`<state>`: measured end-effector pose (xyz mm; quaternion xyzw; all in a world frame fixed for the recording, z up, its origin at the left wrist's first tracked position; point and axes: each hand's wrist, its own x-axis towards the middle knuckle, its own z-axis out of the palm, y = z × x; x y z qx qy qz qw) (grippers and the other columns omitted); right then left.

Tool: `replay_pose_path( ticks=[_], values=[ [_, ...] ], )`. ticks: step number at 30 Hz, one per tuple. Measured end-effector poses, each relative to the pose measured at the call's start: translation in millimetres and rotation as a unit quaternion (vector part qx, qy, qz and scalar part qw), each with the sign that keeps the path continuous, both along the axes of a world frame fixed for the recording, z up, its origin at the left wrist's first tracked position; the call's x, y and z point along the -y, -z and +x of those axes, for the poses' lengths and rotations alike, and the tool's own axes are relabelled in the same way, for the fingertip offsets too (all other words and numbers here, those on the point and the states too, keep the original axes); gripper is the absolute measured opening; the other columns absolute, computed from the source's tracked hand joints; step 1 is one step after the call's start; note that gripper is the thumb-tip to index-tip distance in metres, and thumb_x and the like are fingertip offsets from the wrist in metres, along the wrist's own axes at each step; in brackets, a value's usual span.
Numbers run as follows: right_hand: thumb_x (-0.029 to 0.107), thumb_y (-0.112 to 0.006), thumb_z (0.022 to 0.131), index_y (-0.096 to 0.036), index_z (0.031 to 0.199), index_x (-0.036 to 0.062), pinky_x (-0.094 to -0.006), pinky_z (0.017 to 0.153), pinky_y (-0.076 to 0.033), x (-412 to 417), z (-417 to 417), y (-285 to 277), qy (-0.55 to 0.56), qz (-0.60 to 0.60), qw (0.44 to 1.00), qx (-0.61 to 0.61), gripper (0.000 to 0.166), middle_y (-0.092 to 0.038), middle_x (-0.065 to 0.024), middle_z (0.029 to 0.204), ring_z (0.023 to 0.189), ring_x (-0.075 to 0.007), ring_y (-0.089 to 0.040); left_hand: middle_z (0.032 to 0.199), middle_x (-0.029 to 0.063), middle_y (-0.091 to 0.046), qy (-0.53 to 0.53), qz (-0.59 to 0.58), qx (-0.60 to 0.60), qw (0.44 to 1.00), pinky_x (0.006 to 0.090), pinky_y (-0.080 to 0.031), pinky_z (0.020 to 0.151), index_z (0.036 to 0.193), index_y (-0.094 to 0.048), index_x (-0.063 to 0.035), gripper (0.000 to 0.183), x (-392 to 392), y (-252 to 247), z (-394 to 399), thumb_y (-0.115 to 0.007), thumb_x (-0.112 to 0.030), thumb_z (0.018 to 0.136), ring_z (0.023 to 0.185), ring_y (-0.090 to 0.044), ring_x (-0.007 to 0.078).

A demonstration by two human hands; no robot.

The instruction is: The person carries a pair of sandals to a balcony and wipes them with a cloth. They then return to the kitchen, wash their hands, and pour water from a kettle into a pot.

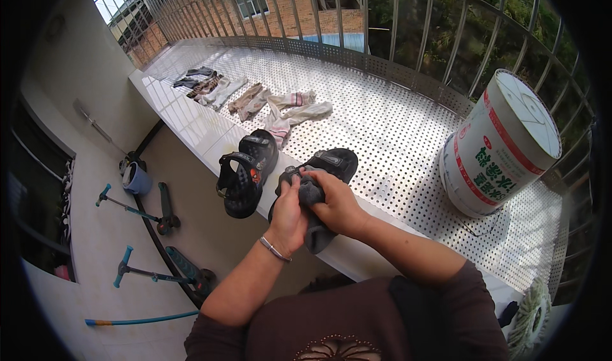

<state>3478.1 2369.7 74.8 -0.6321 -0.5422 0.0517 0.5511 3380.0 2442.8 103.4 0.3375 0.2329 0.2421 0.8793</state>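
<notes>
Both my hands are closed on a grey sock, which hangs down between them over the ledge. My left hand pinches it from the left, with a silver bracelet on that wrist. From the right, my right hand grips the bunched upper part. Just beyond my hands, a black sandal rests on the ledge, partly hidden by them and the sock. To its left stands the other black sandal, with a coloured picture on its strap. Farther off, pale socks with pink stripes lie on the perforated metal sheet.
Beige socks, white socks and dark socks lie farther along. A white bucket with printed writing stands at right, before metal bars. Below left are two scooters, a blue bucket and a mop head at lower right.
</notes>
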Motion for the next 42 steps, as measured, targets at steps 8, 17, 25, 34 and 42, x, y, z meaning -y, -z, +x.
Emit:
replay_pose_path(
  ticks=[8,17,25,34,42],
  values=[
    [0.019,-0.064,0.081,-0.054,0.109,0.0038,-0.0421,0.080,-0.049,-9.4,-1.7,-17.9,0.038,-0.200,0.978,-0.035,0.034,-0.064,-0.0216,0.099,0.095,-0.0390,-0.061,0.120,0.0061,-0.053,0.022,-0.043,0.026,0.999,0.0338,-0.039,0.102,0.126,-0.044,-0.0087,0.033,-12.7,13.7,-4.7,-0.030,-0.030,0.105,0.114,-0.051,0.0172],
    [0.025,-0.053,0.093,-0.060,0.112,0.0045,-0.0284,0.078,-0.048,-6.9,19.2,-14.4,-0.061,-0.050,0.836,-0.543,0.028,-0.064,-0.0076,0.097,0.087,-0.0162,-0.062,0.123,0.0050,-0.054,0.034,-0.015,0.093,0.995,0.0325,-0.043,0.099,0.129,-0.046,-0.0084,0.038,2.0,3.1,-3.0,-0.032,-0.033,0.104,0.112,-0.054,0.0172],
    [0.014,-0.065,0.086,-0.047,0.129,0.0008,-0.0308,0.091,-0.045,4.7,-19.0,-47.1,0.048,-0.159,0.946,-0.278,0.049,-0.060,-0.0120,0.115,0.105,-0.0191,-0.057,0.126,0.0086,-0.052,0.067,-0.014,0.045,0.997,0.0360,-0.045,0.099,0.134,-0.043,-0.0109,0.037,9.5,11.3,-7.1,-0.039,-0.026,0.101,0.115,-0.055,0.0208],
    [0.025,-0.056,0.095,-0.056,0.107,0.0024,-0.0278,0.084,-0.045,-5.6,5.2,0.4,-0.007,-0.100,0.946,-0.307,0.026,-0.060,-0.0048,0.098,0.091,-0.0114,-0.054,0.125,0.0062,-0.054,0.034,0.134,0.019,0.990,0.0303,-0.044,0.098,0.133,-0.044,-0.0054,0.036,16.8,22.9,0.1,-0.040,-0.021,0.100,0.114,-0.053,0.0144],
    [0.027,-0.054,0.094,-0.056,0.107,0.0034,-0.0370,0.085,-0.047,-3.4,24.1,-6.3,-0.018,-0.213,0.971,-0.104,0.027,-0.063,-0.0186,0.098,0.094,-0.0345,-0.061,0.108,0.0041,-0.061,0.006,0.322,-0.057,0.945,0.0239,-0.048,0.083,0.119,-0.054,-0.0009,0.027,14.4,40.5,1.0,-0.046,-0.015,0.098,0.096,-0.058,0.0094]
  ],
)
